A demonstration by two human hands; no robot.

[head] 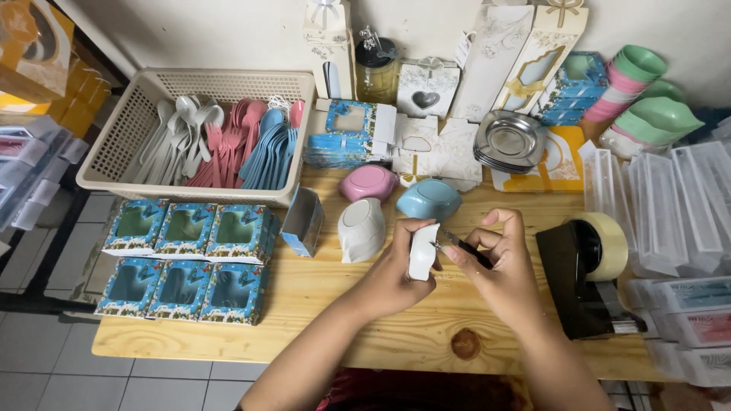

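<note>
White plastic, a small curved piece (422,252), sits pinched upright between the thumb and fingers of the left hand (392,274), just above the pale wooden table (304,304). The right hand (499,262) is closed around a slim dark tool (464,248) whose tip touches the edge of the white piece; the two hands are close together, nearly touching. Just beside the left hand, a white bowl (361,230) lies tipped on the table, with a pink bowl (368,183) and a blue bowl (429,200) overturned behind it. To the left, six small blue window boxes (183,259) stand in two rows, and a beige basket (152,114) behind them holds white, pink and blue spoons (228,144). A black tape dispenser (582,274) with a roll of clear tape stands near the right hand. A stack of metal dishes (509,141) rests farther back, and clear plastic boxes (662,205) fill the right edge.
</note>
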